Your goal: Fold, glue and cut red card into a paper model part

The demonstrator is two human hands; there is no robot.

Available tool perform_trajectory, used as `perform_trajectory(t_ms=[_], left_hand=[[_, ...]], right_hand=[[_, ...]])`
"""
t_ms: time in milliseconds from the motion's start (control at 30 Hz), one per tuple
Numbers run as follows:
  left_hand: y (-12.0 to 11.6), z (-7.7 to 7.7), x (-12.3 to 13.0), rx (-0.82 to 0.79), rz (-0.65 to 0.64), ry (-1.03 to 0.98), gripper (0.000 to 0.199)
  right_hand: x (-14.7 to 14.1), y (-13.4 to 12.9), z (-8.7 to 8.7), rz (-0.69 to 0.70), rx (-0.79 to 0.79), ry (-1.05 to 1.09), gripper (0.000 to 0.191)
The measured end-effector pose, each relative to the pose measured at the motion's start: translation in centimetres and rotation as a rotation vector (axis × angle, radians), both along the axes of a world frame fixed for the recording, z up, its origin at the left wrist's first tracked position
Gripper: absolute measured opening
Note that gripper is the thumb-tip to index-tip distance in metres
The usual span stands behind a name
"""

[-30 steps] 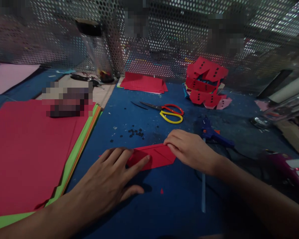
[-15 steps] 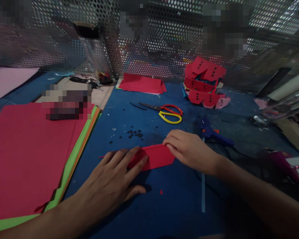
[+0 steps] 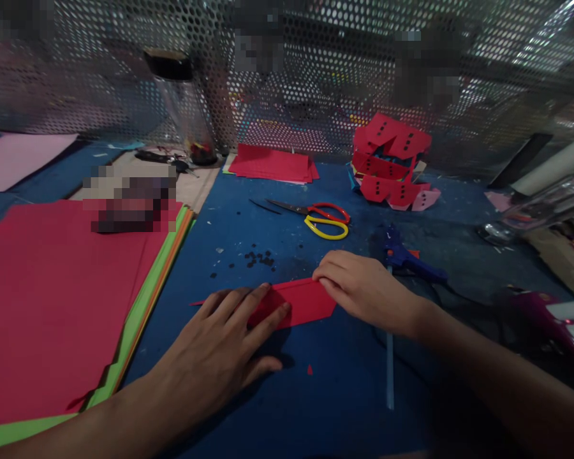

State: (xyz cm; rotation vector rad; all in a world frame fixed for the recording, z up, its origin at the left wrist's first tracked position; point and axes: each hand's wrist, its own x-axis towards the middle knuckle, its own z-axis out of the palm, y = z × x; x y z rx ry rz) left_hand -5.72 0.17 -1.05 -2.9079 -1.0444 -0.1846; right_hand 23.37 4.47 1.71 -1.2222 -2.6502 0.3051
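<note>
A folded piece of red paper (image 3: 303, 303) lies on the blue table (image 3: 287, 414) between my hands. My left hand (image 3: 224, 331) rests flat with spread fingers over its left part. At the paper's upper right end, my right hand (image 3: 351, 280) has its fingers pressed together on the folded edge. Small black paper bits (image 3: 259, 259) are scattered just beyond the paper. Farther back lie scissors (image 3: 328, 220) with one red and one yellow handle. A tiny red scrap (image 3: 310, 369) sits in front of the paper.
Large red sheets (image 3: 62, 306) lie at the left. Cut red strips (image 3: 272, 163) and folded red pieces with black dots (image 3: 392, 166) stand at the back. A blue glue gun (image 3: 404, 255) is right of my right hand, and a clear jar (image 3: 189, 115) is back left.
The fingers of my left hand have shifted very slightly to the right on the red paper. My right hand keeps its place at the folded edge.
</note>
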Motion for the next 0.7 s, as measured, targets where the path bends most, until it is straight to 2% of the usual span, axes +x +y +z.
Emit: perform_trajectory(t_ms=[200,300,400,467,567,700], left_hand=[[0.1,-0.1,0.1,0.0,0.011,0.011,0.054],[0.1,-0.2,0.1,0.004,0.018,0.024,0.052],[0.1,-0.3,0.0,0.017,0.022,0.023,0.05],[0.1,-0.4,0.0,0.019,0.021,0.021,0.051],[0.2,-0.3,0.2,0.035,0.013,0.013,0.053],[0.2,0.1,0.4,0.031,0.002,0.006,0.054]], right_hand=[[0.1,0.6,1.7,-0.045,-0.066,0.039,0.02],[0.2,2.0,2.9,-0.078,0.025,0.019,0.02],[0.1,4.5,3.5,-0.141,0.158,-0.122,0.022],[-0.2,6.3,3.3,-0.212,0.231,-0.299,0.025],[-0.6,8.6,2.4,-0.311,0.205,-0.503,0.029],[-1.0,10.5,1.5,-0.319,0.162,-0.53,0.033]])
